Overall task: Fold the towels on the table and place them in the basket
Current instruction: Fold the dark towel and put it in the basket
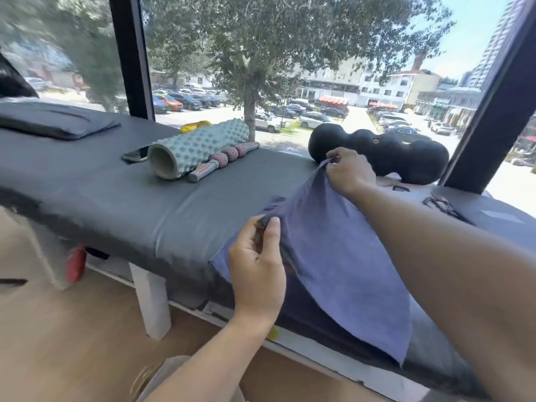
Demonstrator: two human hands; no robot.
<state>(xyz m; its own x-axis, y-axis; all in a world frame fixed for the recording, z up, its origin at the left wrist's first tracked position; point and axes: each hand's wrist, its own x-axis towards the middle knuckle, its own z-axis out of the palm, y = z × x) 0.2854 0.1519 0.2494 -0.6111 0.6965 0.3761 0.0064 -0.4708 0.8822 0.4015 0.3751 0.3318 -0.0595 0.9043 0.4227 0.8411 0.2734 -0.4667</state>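
The left hand [256, 265] pinches the blue towel [333, 256] at centre frame. The right hand [349, 171] pinches its upper corner. The cloth drapes lower right from both grips over the table [116, 192].

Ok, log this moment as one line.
left hand: pinches towel edge | right hand: pinches far corner | towel: lifted over table | basket: unseen

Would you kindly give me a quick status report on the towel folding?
Left hand and right hand each pinch the blue-purple cloth towel, lifted off the grey padded table. No basket in view. Black peanut-shaped roller just behind.
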